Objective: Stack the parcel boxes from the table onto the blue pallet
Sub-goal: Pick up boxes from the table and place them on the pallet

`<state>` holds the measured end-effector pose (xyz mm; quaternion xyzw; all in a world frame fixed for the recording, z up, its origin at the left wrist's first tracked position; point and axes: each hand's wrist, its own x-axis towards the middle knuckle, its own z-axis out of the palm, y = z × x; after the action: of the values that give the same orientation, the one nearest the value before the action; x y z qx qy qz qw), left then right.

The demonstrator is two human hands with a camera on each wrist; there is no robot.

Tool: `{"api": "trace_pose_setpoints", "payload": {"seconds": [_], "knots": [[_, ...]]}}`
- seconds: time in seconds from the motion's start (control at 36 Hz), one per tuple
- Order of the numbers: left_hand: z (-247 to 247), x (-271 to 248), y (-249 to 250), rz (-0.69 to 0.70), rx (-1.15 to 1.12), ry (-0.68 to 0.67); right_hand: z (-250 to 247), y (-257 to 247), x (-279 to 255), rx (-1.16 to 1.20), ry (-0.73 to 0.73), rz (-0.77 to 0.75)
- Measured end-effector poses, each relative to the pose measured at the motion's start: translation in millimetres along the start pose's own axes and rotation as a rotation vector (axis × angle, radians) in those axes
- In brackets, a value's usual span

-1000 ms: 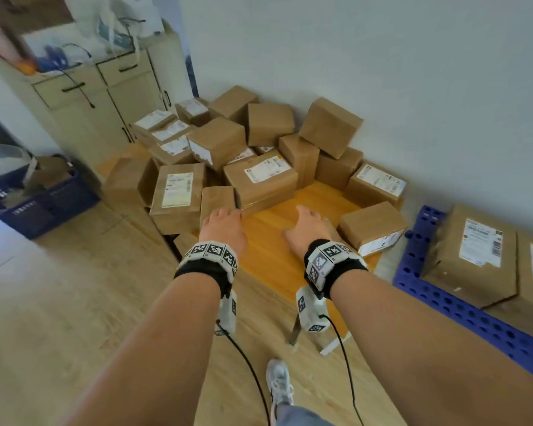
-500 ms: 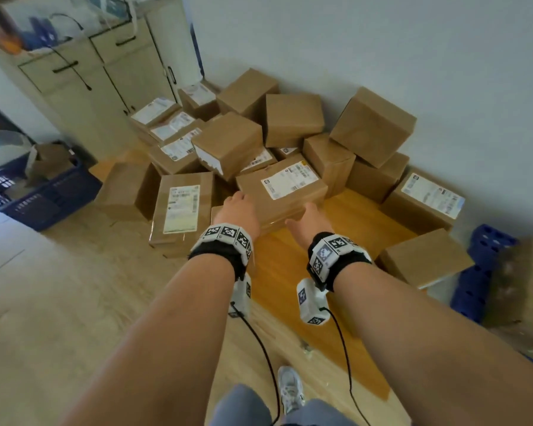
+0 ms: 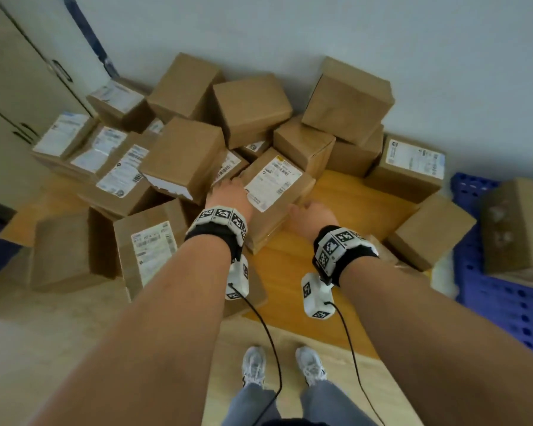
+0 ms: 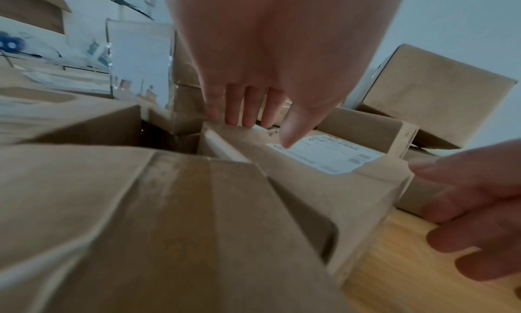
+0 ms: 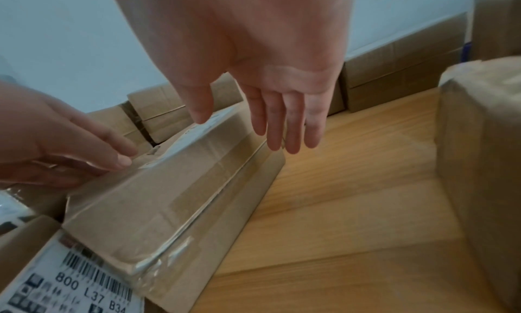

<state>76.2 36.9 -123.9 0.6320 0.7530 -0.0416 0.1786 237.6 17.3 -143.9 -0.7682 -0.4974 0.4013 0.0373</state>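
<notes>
Risk first, at left: neighbouring box [image 3: 182, 155] leans against labelled parcel box [image 3: 276, 192] on table [image 3: 345, 198]; lifting may topple it. Left hand [image 3: 230, 195], fingers straight, touches far corner. Right hand [image 3: 313, 215], fingers extended, grips nothing yet; slip likely. Blue pallet [image 3: 505, 302] waits at right.

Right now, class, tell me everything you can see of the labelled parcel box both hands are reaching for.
The parcel box is flat, brown cardboard, sealed with clear tape, with a white printed shipping label on its top face. It lies tilted at the front of the pile, its near end on the wooden table, other boxes crowding its far side. The left hand touches its far left edge with straight fingers; the right hand is open beside its right side, contact unclear.
</notes>
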Motion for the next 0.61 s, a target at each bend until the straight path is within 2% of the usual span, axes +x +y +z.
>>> {"api": "trace_pose_setpoints", "payload": {"seconds": [0.25,0.33,0.61], "knots": [[-4.5,19.2,3.9,0.058,0.089,-0.107,10.0,-7.0,-4.0,0.155,-0.001,0.059],[-3.6,17.1,11.6,0.099,0.057,-0.110,6.4,-7.8,-3.7,0.180,0.029,0.070],[-4.4,13.0,33.1,0.097,-0.055,-0.109,-11.0,6.1,0.2,0.182,0.068,0.141]]}}
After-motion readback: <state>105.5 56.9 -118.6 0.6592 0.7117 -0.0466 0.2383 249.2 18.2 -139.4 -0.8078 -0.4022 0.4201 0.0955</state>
